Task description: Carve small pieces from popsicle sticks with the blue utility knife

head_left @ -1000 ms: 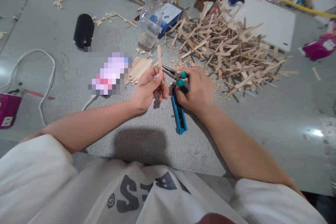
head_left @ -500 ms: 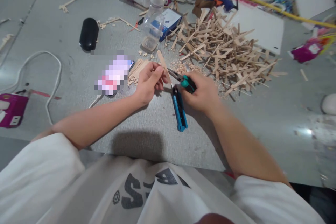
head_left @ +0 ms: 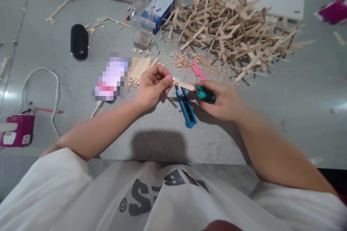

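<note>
left fingers (head_left: 168, 78) pinch a wooden stick (head_left: 185, 86) pointing rightward, nearly crosswise; right fingers (head_left: 206, 106) grip green-handled pliers (head_left: 205, 95).

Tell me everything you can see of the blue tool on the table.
The blue tool looks like a utility knife: long, slim, seemingly plastic, with a dark strip along its body. It lies on the grey table, its far end angled slightly left, near the wooden stick. The right hand is beside it; whether they touch is unclear.
</note>
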The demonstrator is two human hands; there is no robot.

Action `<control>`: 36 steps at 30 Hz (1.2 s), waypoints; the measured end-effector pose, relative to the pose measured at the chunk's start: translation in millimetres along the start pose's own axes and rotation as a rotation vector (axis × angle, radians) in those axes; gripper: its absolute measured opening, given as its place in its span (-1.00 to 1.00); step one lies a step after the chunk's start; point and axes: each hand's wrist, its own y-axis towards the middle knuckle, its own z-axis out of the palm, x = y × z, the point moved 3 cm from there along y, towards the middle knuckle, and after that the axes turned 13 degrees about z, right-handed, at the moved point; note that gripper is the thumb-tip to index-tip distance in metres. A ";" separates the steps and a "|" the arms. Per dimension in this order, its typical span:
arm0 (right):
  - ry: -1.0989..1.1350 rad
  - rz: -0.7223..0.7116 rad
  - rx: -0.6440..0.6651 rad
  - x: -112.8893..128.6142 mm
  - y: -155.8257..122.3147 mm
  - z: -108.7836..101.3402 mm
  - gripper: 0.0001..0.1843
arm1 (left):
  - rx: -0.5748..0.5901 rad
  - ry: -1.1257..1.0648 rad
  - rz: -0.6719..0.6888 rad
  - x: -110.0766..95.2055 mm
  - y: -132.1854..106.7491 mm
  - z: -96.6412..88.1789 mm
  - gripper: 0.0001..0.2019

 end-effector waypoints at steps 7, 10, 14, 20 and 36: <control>0.013 -0.028 0.063 -8.4 0.3 0.9 -0.65 | -0.004 0.051 0.006 -3.7 -5.1 1.9 -0.41; 0.011 -0.032 0.063 -10.2 -1.0 -1.2 -0.60 | 0.018 0.043 0.002 -5.7 -5.9 3.1 -0.43; -0.006 -0.039 0.073 -10.6 -3.7 -2.6 -0.60 | 0.025 0.091 -0.012 -5.3 -7.3 2.0 -0.42; -0.004 -0.007 0.065 -10.0 -5.9 -2.9 -0.66 | -0.050 0.137 -0.037 2.1 -11.9 -4.9 -0.56; 0.146 0.084 0.156 -13.6 -2.7 -14.9 -0.84 | 0.242 0.070 -0.137 3.2 -12.4 5.6 -0.37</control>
